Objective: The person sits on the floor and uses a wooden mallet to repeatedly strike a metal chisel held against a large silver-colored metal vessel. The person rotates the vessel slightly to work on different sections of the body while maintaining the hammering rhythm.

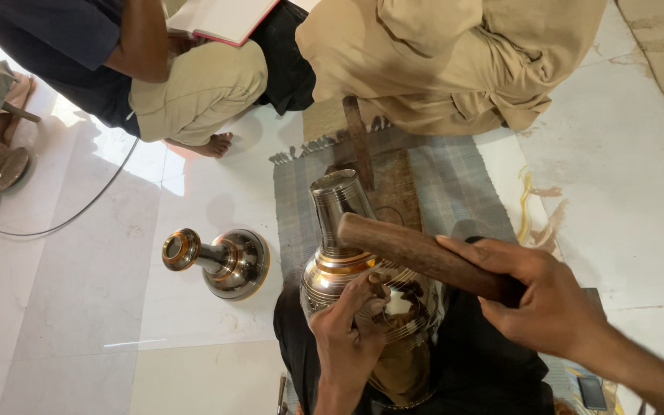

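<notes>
Spare metal vase [220,261] lies on the floor [78,307], left. Left hand [347,327] pinches a small punch [378,286] against the worked vase [366,284], neck pointing away. Right hand [543,296] wrapped around wooden mallet [413,252], head just above punch

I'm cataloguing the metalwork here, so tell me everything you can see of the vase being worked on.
The metal vase looks polished and silvery with coppery bands and fine engraved rings round its bulbous body. A narrow neck flares to an open mouth pointing away from the person. It lies tilted on dark cloth in the lap, over a striped mat. The left hand presses a small tool to its shoulder; the right hand holds a wooden mallet over it.
</notes>
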